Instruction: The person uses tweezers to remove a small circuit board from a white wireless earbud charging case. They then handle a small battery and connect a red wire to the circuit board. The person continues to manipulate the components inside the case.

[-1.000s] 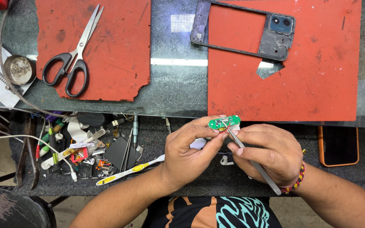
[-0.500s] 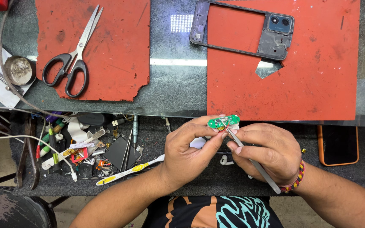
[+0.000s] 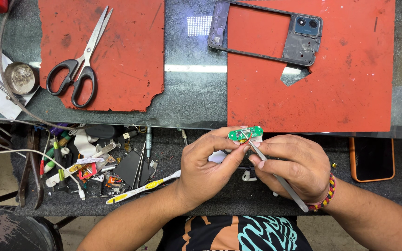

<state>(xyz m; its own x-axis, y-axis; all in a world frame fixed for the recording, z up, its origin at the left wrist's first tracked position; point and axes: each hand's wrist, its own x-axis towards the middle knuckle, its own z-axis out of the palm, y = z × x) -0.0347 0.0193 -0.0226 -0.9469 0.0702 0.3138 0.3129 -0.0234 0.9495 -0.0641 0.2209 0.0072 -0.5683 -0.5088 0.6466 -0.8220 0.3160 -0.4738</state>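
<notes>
Glass bench (image 3: 194, 100), red mats (image 3: 117, 56), cluttered tray (image 3: 94, 162).

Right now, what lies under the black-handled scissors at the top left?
The scissors lie flat on a ragged red mat, which rests on the glass-topped bench. Handles and blades are both fully on the mat. Whatever sits beneath the mat itself is covered.

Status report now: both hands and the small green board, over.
Left hand pinches green board at fingertips. Right hand holds tweezers, tips at the board. Nothing between hands and board.
</notes>
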